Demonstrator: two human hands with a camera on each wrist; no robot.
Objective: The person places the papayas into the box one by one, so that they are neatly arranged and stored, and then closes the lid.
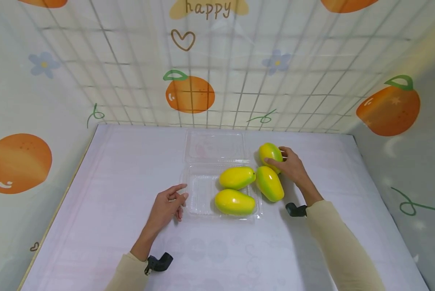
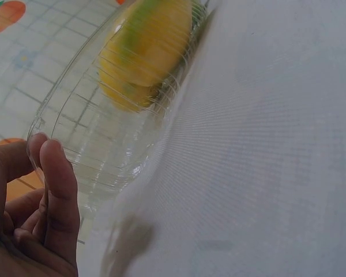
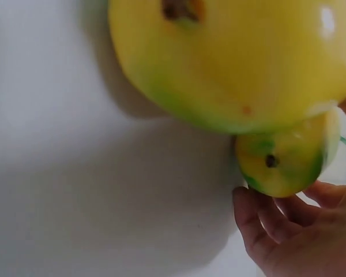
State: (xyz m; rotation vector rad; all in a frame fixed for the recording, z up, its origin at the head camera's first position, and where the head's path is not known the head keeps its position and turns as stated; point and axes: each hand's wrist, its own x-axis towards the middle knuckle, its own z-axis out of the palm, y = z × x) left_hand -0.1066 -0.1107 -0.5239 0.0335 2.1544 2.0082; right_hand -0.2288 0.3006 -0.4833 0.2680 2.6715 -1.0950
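Observation:
A clear plastic clamshell container (image 1: 202, 202) lies with its lid (image 1: 215, 147) folded back. Two yellow-green mangoes (image 1: 237, 178) (image 1: 234, 202) lie on their sides in the right part of its base. My left hand (image 1: 168, 204) pinches the container's left rim between thumb and finger, seen closely in the left wrist view. Beyond the container's right side, my right hand (image 1: 290, 163) grips a mango (image 1: 269, 152), thumb on the near side and fingers round the right. Just in front of that one, another mango (image 1: 270, 184) lies against the container's right edge, large in the right wrist view.
A white-covered table (image 1: 112, 169) runs up to a back wall, where a printed curtain hangs over a wire grid (image 1: 239, 81). Printed side walls (image 1: 413, 169) stand left and right. A black wrist camera (image 1: 159, 262) sits on each forearm.

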